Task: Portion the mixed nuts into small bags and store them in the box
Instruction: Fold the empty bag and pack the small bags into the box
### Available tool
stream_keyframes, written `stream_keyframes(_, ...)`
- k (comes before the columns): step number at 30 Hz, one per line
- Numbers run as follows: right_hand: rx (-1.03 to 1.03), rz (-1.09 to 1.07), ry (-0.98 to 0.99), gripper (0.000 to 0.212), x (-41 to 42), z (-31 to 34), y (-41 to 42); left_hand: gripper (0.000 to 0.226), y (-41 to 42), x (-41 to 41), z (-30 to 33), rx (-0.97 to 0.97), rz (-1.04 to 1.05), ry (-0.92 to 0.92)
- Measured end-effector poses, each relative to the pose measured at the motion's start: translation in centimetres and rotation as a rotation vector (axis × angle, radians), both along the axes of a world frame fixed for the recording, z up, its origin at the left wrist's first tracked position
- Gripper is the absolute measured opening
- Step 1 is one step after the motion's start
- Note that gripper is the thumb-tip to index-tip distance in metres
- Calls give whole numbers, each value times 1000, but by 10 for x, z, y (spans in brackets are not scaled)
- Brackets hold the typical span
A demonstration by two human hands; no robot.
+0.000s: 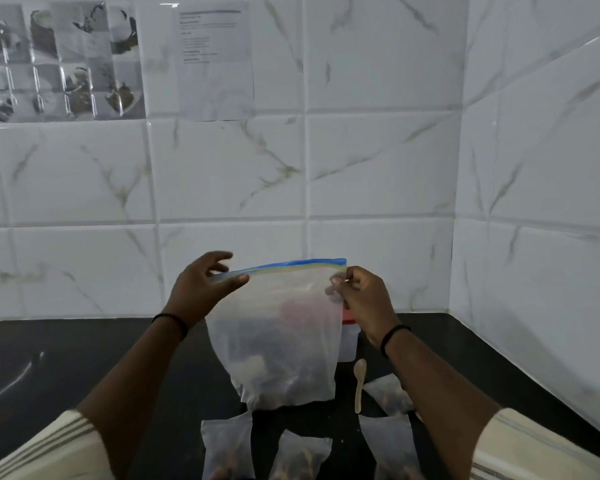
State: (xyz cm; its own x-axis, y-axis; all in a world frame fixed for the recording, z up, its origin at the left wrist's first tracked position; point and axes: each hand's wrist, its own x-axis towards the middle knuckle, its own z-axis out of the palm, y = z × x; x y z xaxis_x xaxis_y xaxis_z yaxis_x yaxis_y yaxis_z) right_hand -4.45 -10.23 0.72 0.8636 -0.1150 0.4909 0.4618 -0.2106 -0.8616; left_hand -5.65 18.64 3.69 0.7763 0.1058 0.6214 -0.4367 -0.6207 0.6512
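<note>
A large clear zip bag with a blue and green seal strip hangs upright over the dark counter, with dark nuts pooled in its bottom. My left hand pinches the seal strip at its left end, thumb in front and fingers behind. My right hand pinches the strip's right corner. Several small filled bags lie on the counter below: one at the left, one in the middle, one at the right, and another behind it. The box, clear with a red lid, stands mostly hidden behind the large bag.
A small wooden spoon lies on the black counter to the right of the large bag. White marble-look tiled walls close off the back and the right side. Printed sheets are stuck on the back wall.
</note>
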Motion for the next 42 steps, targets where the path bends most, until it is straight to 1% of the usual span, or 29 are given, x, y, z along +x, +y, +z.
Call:
stream_keyframes(1,21,12,8,4,1,-1,0,52,6,0,-5,-49,-30,32)
stream_keyframes(2,45,25,4,4,1,0,1,38,9,-1,-9,-89,-53,57)
stream_keyframes(3,69,44,-7,8,1,2,2,24,11,-2,-9,-138,-78,73)
stream_keyframes(4,109,76,-18,13,-1,5,2,16,10,-3,-8,-192,-108,82)
stream_keyframes(5,165,115,-26,17,-3,8,3,13,9,-3,-7,-241,-144,89)
stream_keyframes(7,221,134,-42,16,-3,15,5,11,9,-1,-1,-317,-220,127)
stream_keyframes(9,219,93,-48,11,1,18,4,12,10,2,4,-372,-277,197)
stream_keyframes(11,184,63,-53,11,3,19,2,14,11,6,7,-422,-275,220)
stream_keyframes(15,175,66,-83,14,4,25,-1,17,1,8,14,-629,-258,77)
stream_keyframes(17,217,68,-95,9,4,30,1,20,-4,9,16,-739,-317,41)
stream_keyframes(19,271,82,-96,7,2,35,0,25,-6,12,15,-838,-396,48)
stream_keyframes(21,346,135,-42,20,4,30,-3,27,-7,18,5,-909,-442,47)
stream_keyframes(22,364,157,2,36,5,23,-4,27,-8,20,-4,-919,-435,51)
stream_keyframes(24,341,171,114,78,5,-4,-5,30,-10,20,-32,-865,-392,88)
stream_keyframes(25,323,187,168,92,5,-21,-5,38,-10,19,-50,-822,-374,126)
stream_keyframes(26,299,215,211,96,4,-39,-5,47,-12,17,-68,-781,-370,169)
stream_keyframes(28,224,284,285,85,0,-70,-5,57,-9,14,-100,-696,-414,262)
stream_keyframes(30,104,339,335,75,-3,-92,-7,53,-2,15,-123,-579,-503,375)
stream_keyframes(31,32,355,348,70,-3,-99,-8,55,3,16,-130,-509,-531,431)
stream_keyframes(33,-59,379,357,61,0,-105,-10,67,11,20,-139,-406,-533,510)
stream_keyframes(34,-66,385,355,57,2,-105,-11,67,12,21,-141,-386,-512,517)
stream_keyframes(36,-66,353,347,50,7,-107,-14,48,12,23,-143,-376,-454,486)
stream_keyframes(38,-114,277,325,37,12,-108,-16,31,10,26,-141,-385,-402,450)
stream_keyframes(40,-185,215,313,28,16,-110,-19,24,8,28,-140,-382,-362,415)
stream_keyframes(42,-205,208,307,30,17,-112,-22,24,10,30,-142,-408,-336,400)
